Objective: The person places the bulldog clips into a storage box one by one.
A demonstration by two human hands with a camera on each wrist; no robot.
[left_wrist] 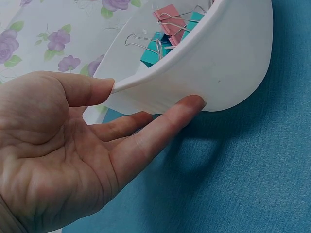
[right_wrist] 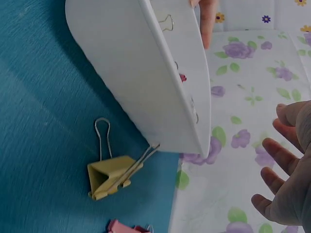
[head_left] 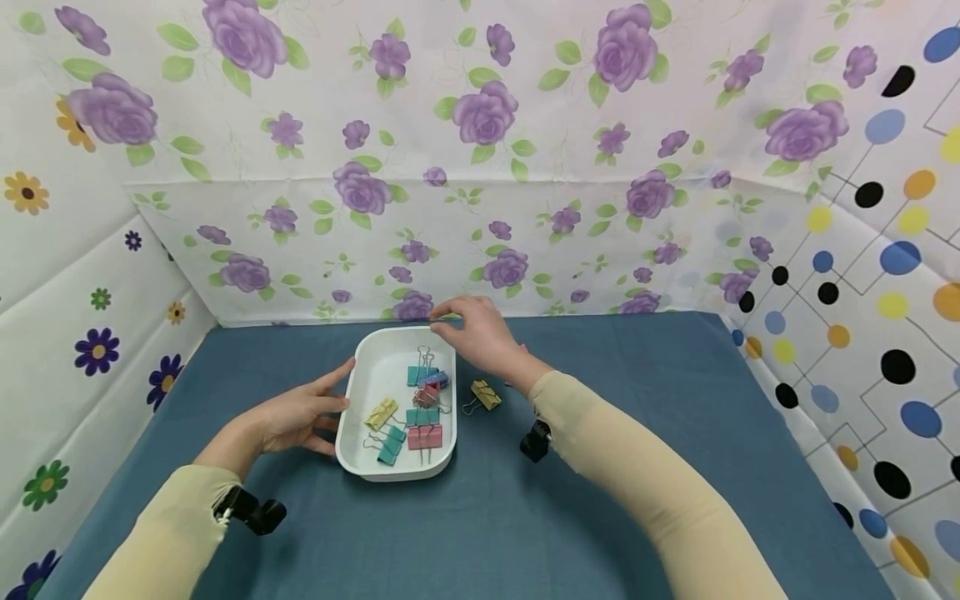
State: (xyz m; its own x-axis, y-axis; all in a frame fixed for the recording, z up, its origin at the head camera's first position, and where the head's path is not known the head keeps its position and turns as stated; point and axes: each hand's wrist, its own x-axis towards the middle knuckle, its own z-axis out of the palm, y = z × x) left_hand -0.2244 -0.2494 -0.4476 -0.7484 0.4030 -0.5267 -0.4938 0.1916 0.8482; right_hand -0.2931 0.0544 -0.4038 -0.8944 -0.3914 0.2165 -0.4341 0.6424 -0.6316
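A white tray (head_left: 390, 477) holds several binder clips, among them a yellow clip (head_left: 382, 414), a pink clip (head_left: 425, 437) and a teal clip (head_left: 392, 446). My left hand (head_left: 296, 414) rests against the tray's left side. In the left wrist view its thumb touches the rim and its extended fingers lie along the outer wall. Over the tray's far right corner hovers my right hand (head_left: 480, 333), its fingers loosely bent and spread apart with nothing between them, as the right wrist view shows.
Right of the tray, another yellow binder clip (right_wrist: 114, 174) lies on the blue cloth (head_left: 600, 500). A pink clip (right_wrist: 124, 227) lies near it, mostly covered by the right wrist in the head view. Flowered sheeting (head_left: 480, 208) rises behind the table, with patterned sheets on both sides.
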